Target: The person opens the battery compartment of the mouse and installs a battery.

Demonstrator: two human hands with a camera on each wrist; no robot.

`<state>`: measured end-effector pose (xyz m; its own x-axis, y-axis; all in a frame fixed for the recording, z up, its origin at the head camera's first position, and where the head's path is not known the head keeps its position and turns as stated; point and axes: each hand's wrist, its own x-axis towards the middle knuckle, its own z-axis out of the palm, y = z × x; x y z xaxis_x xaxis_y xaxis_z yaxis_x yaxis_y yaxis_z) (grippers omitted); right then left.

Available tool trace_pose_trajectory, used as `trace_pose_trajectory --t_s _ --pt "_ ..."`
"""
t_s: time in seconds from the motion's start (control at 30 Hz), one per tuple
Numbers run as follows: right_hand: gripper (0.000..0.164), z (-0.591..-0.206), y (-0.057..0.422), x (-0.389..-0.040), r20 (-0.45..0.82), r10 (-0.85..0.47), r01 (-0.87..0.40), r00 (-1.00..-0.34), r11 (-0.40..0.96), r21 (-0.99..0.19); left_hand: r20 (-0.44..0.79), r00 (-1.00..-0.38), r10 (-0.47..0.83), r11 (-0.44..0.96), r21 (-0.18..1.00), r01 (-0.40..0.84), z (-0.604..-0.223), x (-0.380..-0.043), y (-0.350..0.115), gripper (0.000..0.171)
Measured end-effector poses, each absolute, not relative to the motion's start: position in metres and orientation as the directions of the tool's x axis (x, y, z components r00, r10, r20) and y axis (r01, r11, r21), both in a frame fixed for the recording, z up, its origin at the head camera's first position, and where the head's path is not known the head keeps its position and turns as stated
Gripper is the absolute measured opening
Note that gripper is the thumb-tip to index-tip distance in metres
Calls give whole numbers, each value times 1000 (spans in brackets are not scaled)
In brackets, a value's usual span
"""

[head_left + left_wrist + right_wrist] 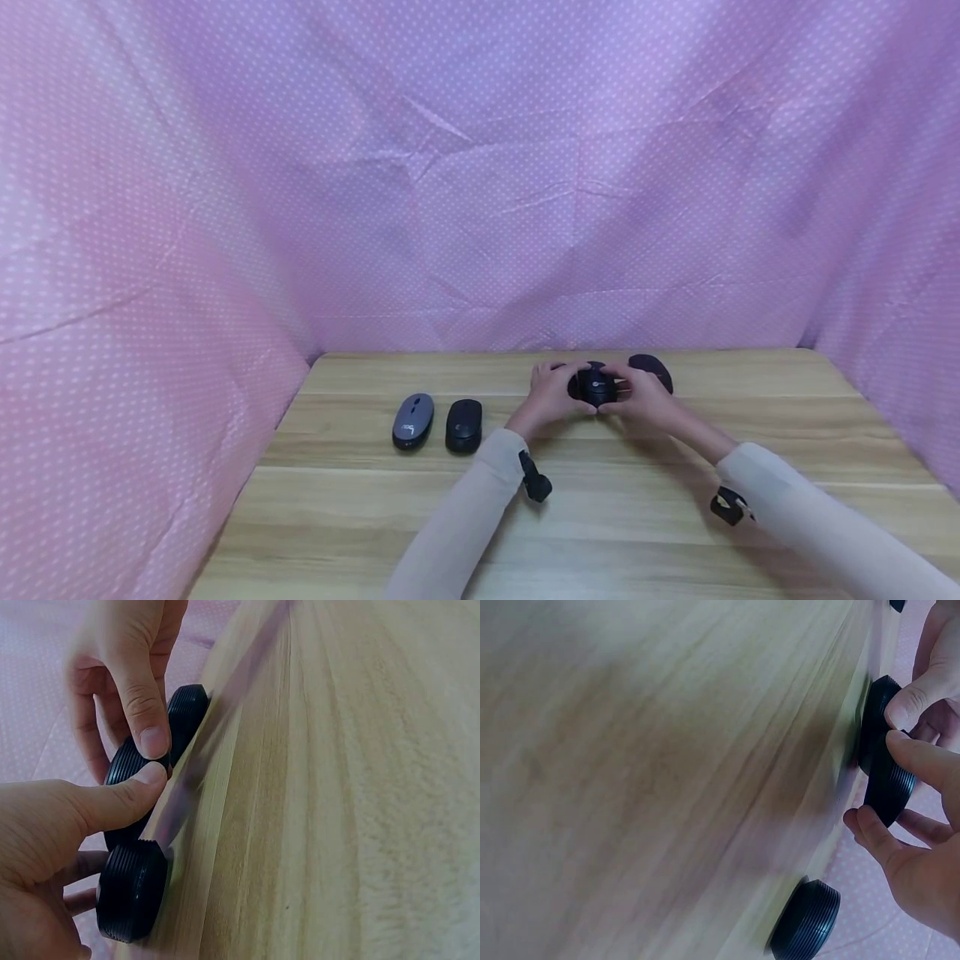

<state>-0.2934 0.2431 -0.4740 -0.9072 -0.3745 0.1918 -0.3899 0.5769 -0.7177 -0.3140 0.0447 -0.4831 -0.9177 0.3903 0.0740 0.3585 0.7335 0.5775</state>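
Both hands are on one black computer mouse (597, 387) with a small pale logo, toward the table's back edge. My left hand (550, 392) pinches it from the left, its thumb against the near end. From the other side my right hand (643, 398) grips the same mouse, thumb and fingers on its ribbed edge (891, 784). The two thumb tips nearly meet. A second ribbed black mouse (131, 892) sits by my left hand, mostly hidden from the head view. Another black mouse (651, 372) lies just beyond my right hand. Whether the held mouse touches the table is unclear.
To the left, a grey mouse (413, 421) and a black mouse (464, 426) lie side by side on the wooden table (337, 517). A pink dotted cloth (480, 208) hangs around the back and sides. Black straps (535, 477) circle the wrists.
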Motion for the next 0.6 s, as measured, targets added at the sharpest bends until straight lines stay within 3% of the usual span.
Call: trace_pose_trajectory --t_s 0.27,0.6 --pt "61 -476 241 -295 186 -381 -392 -906 588 -707 64 -912 406 695 627 353 -487 -319 43 73" --pt "54 -480 241 -302 169 -399 -399 -901 612 -683 107 -885 453 739 512 439 -490 -322 44 69"
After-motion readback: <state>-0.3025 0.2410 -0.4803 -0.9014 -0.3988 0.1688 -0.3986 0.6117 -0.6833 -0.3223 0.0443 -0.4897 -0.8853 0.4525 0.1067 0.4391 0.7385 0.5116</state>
